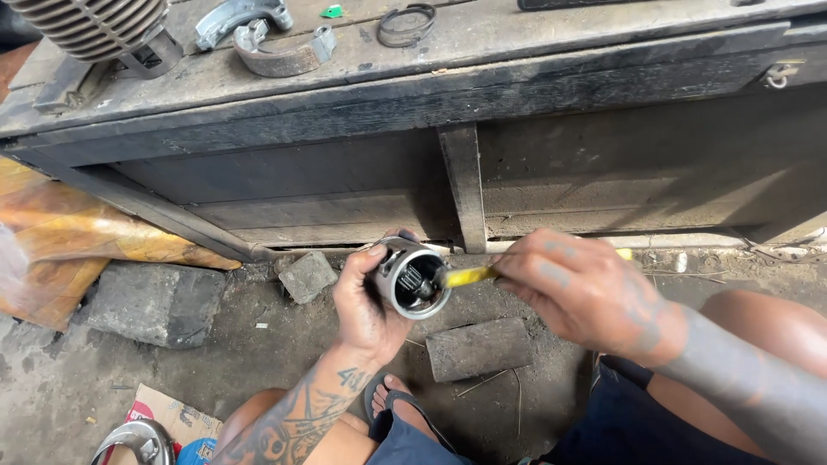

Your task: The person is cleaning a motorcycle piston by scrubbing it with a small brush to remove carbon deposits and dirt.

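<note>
Two hands near workbench edge (413, 95), left hand (366, 306) fingers gripping metal cylinder (412, 277), right hand (581, 288) fingers pinching yellow tool (468, 275) at its rim

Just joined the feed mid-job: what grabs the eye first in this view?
At centre, the left hand grips a round metal piston, its open end facing the camera, while the right hand pokes a yellow-handled tool into it. Behind them runs a dark, grimy wooden workbench; on its top left lie a finned engine cylinder and curved brake shoes.
</note>
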